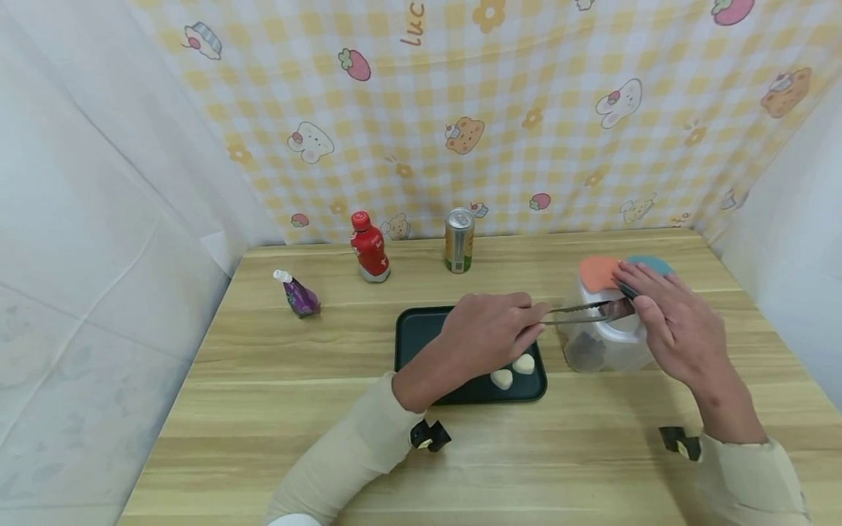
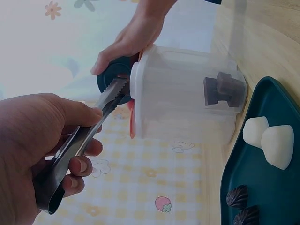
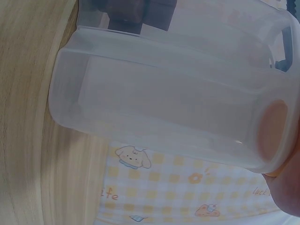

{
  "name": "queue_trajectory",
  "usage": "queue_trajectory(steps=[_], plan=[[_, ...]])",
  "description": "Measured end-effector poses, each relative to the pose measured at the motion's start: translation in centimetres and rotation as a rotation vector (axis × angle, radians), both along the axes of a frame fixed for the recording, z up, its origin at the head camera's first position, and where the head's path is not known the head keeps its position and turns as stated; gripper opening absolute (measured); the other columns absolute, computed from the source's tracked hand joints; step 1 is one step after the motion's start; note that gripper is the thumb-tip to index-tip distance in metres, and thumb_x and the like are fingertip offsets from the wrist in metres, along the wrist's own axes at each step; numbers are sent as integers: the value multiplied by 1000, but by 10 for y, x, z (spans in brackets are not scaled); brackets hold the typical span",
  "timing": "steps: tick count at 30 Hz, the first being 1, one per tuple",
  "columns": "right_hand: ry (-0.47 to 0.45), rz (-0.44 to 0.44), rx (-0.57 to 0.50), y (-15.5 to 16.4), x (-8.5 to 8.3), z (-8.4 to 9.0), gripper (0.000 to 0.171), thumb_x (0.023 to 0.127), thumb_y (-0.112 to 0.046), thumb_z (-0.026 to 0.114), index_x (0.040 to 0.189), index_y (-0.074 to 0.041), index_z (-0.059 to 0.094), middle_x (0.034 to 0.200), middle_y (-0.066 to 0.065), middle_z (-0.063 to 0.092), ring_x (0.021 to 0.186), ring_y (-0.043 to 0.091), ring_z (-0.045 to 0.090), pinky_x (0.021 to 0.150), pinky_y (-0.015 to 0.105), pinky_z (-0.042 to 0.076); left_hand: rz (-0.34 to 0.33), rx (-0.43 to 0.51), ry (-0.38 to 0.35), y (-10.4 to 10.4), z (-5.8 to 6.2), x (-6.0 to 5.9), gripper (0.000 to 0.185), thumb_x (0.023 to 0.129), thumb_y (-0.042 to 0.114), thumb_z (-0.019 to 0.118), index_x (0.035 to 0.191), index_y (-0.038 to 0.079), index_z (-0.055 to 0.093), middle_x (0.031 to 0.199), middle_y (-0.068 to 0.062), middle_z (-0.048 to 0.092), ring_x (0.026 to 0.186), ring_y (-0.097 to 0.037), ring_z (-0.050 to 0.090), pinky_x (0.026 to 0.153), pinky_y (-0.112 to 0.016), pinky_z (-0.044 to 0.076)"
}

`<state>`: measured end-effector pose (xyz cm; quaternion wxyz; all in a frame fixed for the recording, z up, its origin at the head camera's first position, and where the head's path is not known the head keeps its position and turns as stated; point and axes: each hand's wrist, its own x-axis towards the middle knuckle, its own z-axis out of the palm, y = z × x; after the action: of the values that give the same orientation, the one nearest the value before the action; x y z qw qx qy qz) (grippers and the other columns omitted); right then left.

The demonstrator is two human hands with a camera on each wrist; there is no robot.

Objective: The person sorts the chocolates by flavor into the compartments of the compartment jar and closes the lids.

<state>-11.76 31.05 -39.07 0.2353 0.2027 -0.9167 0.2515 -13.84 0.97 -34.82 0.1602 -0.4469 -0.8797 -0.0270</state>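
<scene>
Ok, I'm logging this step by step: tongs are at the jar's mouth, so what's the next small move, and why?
Probably dip the tongs deeper into the clear jar. The left hand holds their tips only at its rim, while the dark pieces sit at the bottom. The right hand steadies the lid, and the tray waits alongside.

The left hand (image 1: 487,332) is in the middle, palm down, with its back facing up. Its fingers (image 2: 77,165) are curled in a tight grip and its thumb lies flat on top. The left arm comes in from the bottom, slanting up to the right, in a cream sleeve with a small black band at the wrist. The right hand (image 1: 671,321) is off to the right, a little higher. Its fingers are straight and reach up and to the left, pressing down. The right arm also wears a cream sleeve and a black wrist band.
</scene>
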Motion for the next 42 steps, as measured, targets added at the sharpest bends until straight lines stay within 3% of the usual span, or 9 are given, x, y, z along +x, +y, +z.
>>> queue_trajectory(steps=[13, 22, 29, 37, 42], plan=[[6, -5, -11, -1, 0, 0, 43, 113, -24, 38, 143, -3, 61, 145, 16, 57, 146, 12, 37, 121, 36, 20, 0, 66, -42, 0, -5, -1, 32, 105, 34, 56, 131, 26, 73, 99, 9, 67, 51, -3, 42, 42, -19, 28], [9, -2, -14, 0, 0, 0, 43, 113, -24, 39, 142, -4, 62, 145, 16, 58, 146, 16, 39, 121, 37, 21, -1, 63, -49, 0, -6, -1, 31, 105, 35, 57, 131, 26, 73, 99, 9, 66, 51, -3, 42, 42, -19, 29], [15, -7, -17, 0, 0, -1, 42, 113, -24, 39, 142, -4, 62, 144, 16, 58, 145, 11, 39, 121, 36, 21, 0, 92, -37, -3, -8, -1, 32, 104, 36, 59, 132, 27, 72, 95, 9, 65, 51, -2, 41, 42, -19, 27], [26, -12, -14, -1, 0, -1, 42, 113, -25, 40, 141, -4, 63, 143, 16, 59, 145, 9, 38, 120, 36, 22, 20, 165, -61, -23, -15, 1, 34, 102, 38, 65, 131, 24, 74, 102, 7, 69, 57, -1, 50, 44, -17, 30], [21, -14, -14, 0, 0, -1, 43, 113, -25, 39, 141, -4, 63, 144, 16, 59, 145, 12, 39, 121, 36, 22, 72, 167, -110, -43, -24, 3, 34, 101, 38, 66, 129, 21, 75, 96, 5, 68, 54, -3, 47, 43, -17, 29]])
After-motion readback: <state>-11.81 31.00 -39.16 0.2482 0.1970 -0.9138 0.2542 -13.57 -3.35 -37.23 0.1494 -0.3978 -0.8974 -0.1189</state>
